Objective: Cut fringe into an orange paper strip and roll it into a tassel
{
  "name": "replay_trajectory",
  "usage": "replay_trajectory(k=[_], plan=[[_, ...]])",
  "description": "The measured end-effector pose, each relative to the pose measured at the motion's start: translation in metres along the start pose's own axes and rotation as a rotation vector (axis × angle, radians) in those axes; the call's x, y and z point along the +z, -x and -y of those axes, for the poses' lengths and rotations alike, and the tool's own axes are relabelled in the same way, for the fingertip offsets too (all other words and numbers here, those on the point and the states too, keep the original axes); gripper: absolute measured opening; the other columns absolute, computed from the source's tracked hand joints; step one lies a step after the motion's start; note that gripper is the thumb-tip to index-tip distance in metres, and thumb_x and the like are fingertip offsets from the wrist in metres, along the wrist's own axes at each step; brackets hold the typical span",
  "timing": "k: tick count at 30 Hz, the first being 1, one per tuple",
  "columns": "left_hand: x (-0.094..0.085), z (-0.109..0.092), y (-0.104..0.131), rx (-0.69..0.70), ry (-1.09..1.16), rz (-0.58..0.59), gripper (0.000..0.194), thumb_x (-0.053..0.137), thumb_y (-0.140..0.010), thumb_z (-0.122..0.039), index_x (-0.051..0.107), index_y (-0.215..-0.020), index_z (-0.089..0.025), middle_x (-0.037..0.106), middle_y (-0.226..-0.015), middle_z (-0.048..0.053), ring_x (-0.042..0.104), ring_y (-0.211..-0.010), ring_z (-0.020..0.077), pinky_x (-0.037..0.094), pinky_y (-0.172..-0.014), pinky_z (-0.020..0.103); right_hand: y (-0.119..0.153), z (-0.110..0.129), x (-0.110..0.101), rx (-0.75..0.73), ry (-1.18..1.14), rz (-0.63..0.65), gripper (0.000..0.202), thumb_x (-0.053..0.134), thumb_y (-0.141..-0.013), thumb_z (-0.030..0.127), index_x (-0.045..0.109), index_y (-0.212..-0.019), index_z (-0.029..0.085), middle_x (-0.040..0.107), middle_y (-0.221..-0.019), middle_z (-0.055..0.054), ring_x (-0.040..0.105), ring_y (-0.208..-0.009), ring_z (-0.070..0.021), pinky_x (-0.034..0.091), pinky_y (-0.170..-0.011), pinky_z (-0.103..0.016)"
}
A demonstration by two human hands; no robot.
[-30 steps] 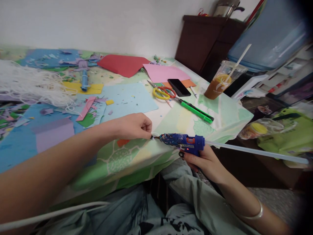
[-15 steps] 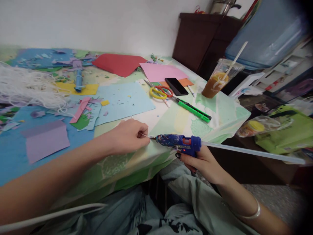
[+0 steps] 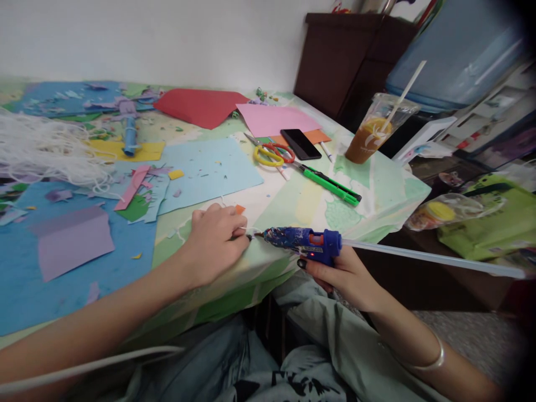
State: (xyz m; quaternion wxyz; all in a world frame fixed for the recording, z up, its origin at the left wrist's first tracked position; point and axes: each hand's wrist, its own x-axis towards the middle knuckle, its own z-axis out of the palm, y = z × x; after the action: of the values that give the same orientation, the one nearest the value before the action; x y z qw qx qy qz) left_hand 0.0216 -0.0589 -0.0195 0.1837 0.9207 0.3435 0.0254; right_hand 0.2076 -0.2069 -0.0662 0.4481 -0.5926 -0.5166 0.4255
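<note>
While right grip (image 3: 349,278) clasps blue glue gun (image 3: 304,240), barrel (image 3: 280,237) crusted, red light (image 3: 312,254) lit, left grip (image 3: 215,243) pinches white string (image 3: 253,228).

smudged blue glue gun (image 3: 301,240), nozzle (image 3: 259,234) near white string (image 3: 252,228)

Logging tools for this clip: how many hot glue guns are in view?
1: the blue hot glue gun in the right hand, pointing toward the left hand.
</note>
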Motion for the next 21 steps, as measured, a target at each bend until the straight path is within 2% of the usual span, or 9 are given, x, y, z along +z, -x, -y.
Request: replay_trajectory(k=[5,11,21], plan=[[0.001,-0.0003,-0.0035,-0.011,-0.002,-0.006,0.027,0.043,-0.075,-0.023,0.028,-0.052,-0.019,0.048,-0.071,0.004,0.043,-0.082,0.0241,0.03,-0.074,0.04,0.0006,-0.0029,-0.0002,0.016,-0.024,-0.002,0.014,0.058,-0.086,0.027,0.052,-0.076,0.018,0.04,-0.051,0.007,0.035,-0.044,-0.0077,0.029,-0.041,-0.021],[0.0003,-0.0003,-0.0039,-0.016,0.031,0.0,0.028,0.043,-0.074,-0.023,0.027,-0.051,-0.019,0.047,-0.067,0.004,0.042,-0.079,0.0234,0.029,-0.073,0.041,0.0002,-0.0021,-0.0001,-0.021,-0.008,-0.001,0.007,0.057,-0.086,0.024,0.055,-0.085,0.018,0.04,-0.053,0.007,0.036,-0.044,-0.0076,0.03,-0.043,-0.022],[0.0002,-0.0016,-0.0057,-0.006,0.001,0.004,0.029,0.042,-0.074,-0.023,0.027,-0.05,-0.019,0.047,-0.067,0.004,0.043,-0.078,0.023,0.03,-0.073,0.039,-0.0001,-0.0019,0.0002,-0.017,0.014,-0.003,0.011,0.057,-0.085,0.023,0.053,-0.077,0.018,0.039,-0.052,0.007,0.035,-0.044,-0.008,0.03,-0.044,-0.022]])
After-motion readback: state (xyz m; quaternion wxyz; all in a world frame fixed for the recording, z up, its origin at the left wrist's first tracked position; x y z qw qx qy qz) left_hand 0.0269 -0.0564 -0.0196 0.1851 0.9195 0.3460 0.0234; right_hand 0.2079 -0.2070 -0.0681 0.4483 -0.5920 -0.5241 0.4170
